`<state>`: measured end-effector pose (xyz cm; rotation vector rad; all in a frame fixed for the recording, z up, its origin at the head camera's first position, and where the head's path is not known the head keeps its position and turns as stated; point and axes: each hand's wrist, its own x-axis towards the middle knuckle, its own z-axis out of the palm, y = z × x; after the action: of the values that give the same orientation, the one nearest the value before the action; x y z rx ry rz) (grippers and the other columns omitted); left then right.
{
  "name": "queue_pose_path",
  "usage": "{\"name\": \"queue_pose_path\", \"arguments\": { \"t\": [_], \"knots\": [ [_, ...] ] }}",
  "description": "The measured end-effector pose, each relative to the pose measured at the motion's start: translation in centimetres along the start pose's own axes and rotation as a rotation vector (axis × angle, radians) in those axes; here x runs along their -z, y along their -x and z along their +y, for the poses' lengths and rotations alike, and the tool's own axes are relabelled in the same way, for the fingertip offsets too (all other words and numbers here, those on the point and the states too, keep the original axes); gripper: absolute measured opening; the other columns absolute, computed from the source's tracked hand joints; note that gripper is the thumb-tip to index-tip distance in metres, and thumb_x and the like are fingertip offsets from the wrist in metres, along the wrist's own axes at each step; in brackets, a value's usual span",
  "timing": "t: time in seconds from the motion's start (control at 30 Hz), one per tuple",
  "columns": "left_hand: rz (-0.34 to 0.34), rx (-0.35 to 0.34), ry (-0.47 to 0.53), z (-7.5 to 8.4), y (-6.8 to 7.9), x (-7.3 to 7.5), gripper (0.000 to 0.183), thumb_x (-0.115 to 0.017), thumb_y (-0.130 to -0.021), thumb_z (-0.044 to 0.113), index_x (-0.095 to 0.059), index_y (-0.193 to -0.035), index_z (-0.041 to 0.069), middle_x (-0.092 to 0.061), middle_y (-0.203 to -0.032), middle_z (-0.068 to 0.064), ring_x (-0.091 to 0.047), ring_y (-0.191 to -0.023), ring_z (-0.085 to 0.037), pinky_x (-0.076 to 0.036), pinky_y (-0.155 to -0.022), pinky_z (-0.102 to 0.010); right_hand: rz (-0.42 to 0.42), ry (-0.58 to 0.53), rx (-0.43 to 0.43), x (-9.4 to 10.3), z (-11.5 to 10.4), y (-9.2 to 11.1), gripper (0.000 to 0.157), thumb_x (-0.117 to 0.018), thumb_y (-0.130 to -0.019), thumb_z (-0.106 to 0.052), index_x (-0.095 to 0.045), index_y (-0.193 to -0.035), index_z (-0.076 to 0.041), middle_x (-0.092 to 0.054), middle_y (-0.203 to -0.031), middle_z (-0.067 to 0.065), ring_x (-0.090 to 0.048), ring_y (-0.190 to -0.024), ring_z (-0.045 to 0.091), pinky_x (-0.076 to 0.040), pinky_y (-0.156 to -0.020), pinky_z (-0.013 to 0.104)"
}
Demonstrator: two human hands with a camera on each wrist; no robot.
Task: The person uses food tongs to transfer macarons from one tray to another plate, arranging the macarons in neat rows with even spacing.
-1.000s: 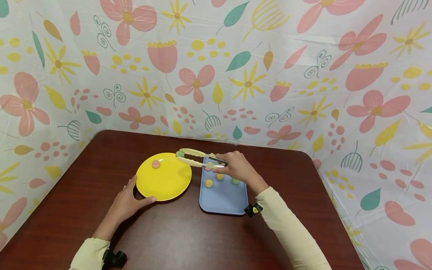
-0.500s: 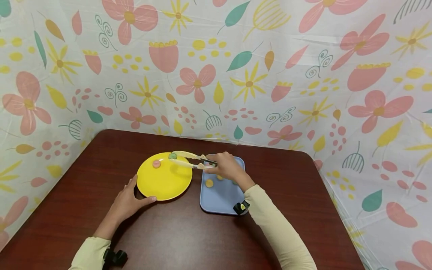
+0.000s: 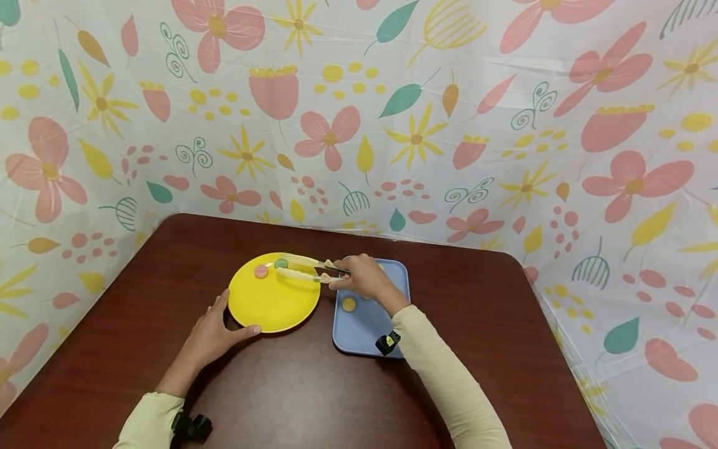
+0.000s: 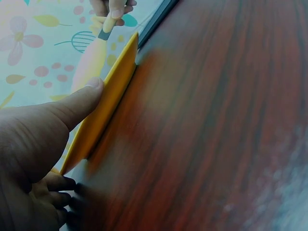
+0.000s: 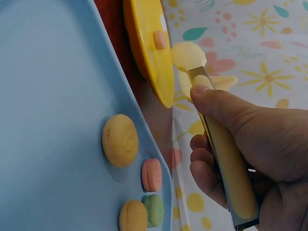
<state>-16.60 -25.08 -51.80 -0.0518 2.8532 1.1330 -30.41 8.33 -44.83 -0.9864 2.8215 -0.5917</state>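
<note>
Progress, by my judgement: early in a transfer from the blue tray (image 3: 359,333), centre of the head view, to the yellow plate (image 3: 269,308), left of centre. Done: one pink macaron (image 3: 261,272) lies on the plate's upper part. Under way: a green macaron (image 3: 281,264) sits between the tips of the tongs (image 5: 226,159), just right of the pink one; contact with the plate, cannot tell. Right hand (image 3: 367,275): grip closed round the tongs. Left hand (image 3: 209,335): grip holding the plate's rim at its lower left. Remaining, presumably: the tray's load. Counts: tray 1, plate 1, tongs 1 pair. On the tray, lower middle of the right wrist view: two yellow macarons (image 5: 120,140) (image 5: 133,216), one pink piece (image 5: 152,174), one green piece (image 5: 154,210). Visible total six; the right hand covers part of the tray in the head view, so more may be hidden.
</note>
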Motion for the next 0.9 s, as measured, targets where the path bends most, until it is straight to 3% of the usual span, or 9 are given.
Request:
{"name": "queue_pose_path", "arguments": {
  "t": [0.27,0.6,0.9],
  "knots": [
    [-0.004,0.008,-0.007,0.0,0.0,0.1,0.132,-0.079,-0.078,0.066,-0.003,-0.164,0.002,-0.013,-0.164,-0.036,-0.016,-0.145,-0.065,-0.022,-0.11,-0.079,-0.019,-0.023,0.002,-0.6,-0.2,-0.7,0.059,-0.079,-0.09,-0.038,-0.064,-0.139,-0.008,-0.069,-0.131,0.01,-0.074,-0.096,0.021,-0.06,-0.081,0.034],
    [-0.004,0.014,-0.003,0.1,0.0,0.1,0.132,-0.079,-0.078,0.067,-0.003,-0.164,0.002,-0.013,-0.164,-0.035,-0.015,-0.145,-0.064,-0.021,-0.11,-0.078,-0.032,0.024,0.007,-1.1,-0.4,-1.0,0.059,-0.078,-0.091,-0.039,-0.064,-0.139,-0.009,-0.07,-0.13,0.009,-0.071,-0.108,0.024,-0.058,-0.092,0.038],
    [-0.003,0.018,0.003,0.0,0.0,0.1,0.132,-0.079,-0.077,0.067,-0.004,-0.164,0.003,-0.014,-0.164,-0.034,-0.014,-0.146,-0.063,-0.021,-0.11,-0.079,-0.018,0.012,-0.006,-1.0,-0.2,-0.7,0.06,-0.08,-0.089,-0.039,-0.064,-0.139,-0.009,-0.072,-0.126,0.009,-0.072,-0.1,0.021,-0.059,-0.087,0.036]
  ]
}}
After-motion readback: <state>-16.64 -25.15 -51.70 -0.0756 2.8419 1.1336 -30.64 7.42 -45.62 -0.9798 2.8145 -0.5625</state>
